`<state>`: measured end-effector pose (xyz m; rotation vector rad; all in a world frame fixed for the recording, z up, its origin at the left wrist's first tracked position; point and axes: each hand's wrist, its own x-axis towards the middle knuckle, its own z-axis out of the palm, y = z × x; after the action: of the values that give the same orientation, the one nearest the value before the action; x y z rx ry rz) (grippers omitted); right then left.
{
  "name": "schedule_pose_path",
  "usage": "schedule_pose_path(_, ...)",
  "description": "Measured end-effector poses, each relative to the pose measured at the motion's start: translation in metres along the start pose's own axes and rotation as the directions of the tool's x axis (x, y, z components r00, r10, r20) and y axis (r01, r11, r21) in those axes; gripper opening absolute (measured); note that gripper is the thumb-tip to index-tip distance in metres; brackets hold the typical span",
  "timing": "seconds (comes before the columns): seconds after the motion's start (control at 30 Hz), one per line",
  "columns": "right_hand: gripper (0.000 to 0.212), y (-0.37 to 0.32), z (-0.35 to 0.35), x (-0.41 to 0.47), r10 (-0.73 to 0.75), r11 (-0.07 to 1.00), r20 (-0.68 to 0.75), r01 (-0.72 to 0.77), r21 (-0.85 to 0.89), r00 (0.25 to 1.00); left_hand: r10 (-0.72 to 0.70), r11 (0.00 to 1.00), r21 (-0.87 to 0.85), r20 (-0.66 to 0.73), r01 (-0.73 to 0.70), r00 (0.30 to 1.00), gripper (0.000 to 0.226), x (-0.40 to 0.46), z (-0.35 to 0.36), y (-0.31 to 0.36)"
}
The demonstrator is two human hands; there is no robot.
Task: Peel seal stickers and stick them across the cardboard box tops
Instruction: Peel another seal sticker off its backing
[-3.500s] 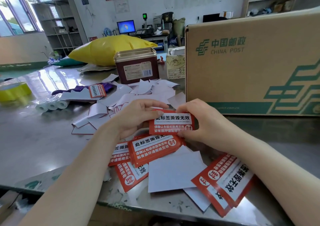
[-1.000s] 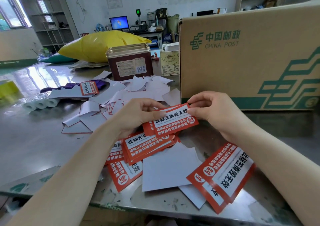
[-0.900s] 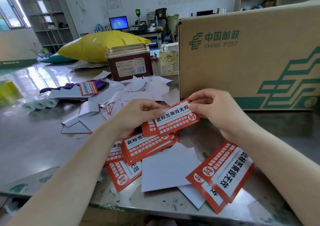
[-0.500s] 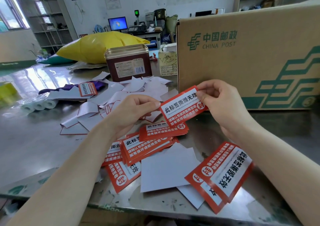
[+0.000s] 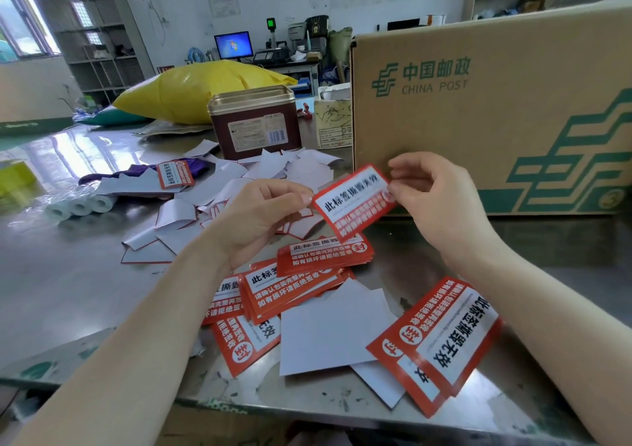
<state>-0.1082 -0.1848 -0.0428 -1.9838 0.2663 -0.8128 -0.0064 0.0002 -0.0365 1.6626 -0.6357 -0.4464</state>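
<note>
Left hand (image 5: 260, 213) pinches the left end of one red sticker (image 5: 354, 202); right hand (image 5: 434, 199) pinches its right end. Sticker held tilted above the surface (image 5: 68, 274), print blurred, just in front of the box (image 5: 496, 110), lower left corner. Cannot tell whether backing is lifted. More stickers in a loose stack (image 5: 307, 274) below the hands; another pair (image 5: 441, 339) near the right forearm. White backing scraps (image 5: 239, 185) litter the surface beside a brown tin (image 5: 254, 122).
</note>
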Motion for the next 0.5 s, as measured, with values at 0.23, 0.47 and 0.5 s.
schedule_pose_path(0.23,0.020,-0.011,0.005,-0.011,-0.441,0.862,-0.012,0.419,-0.285,0.898,0.043,0.999,0.020,-0.196,-0.040,0.980,0.015,0.007,-0.002,-0.002)
schedule_pose_path(0.47,0.016,-0.017,0.004,-0.013,-0.468,0.856,-0.045,0.440,-0.270,0.883,-0.058,0.988,0.098,-0.474,0.117,0.879,0.015,0.010,-0.005,-0.004)
schedule_pose_path(0.5,0.016,-0.017,0.005,-0.013,-0.467,0.854,-0.002,0.450,-0.261,0.884,-0.063,0.987,0.088,-0.550,0.133,0.833,0.015,0.009,-0.006,-0.003)
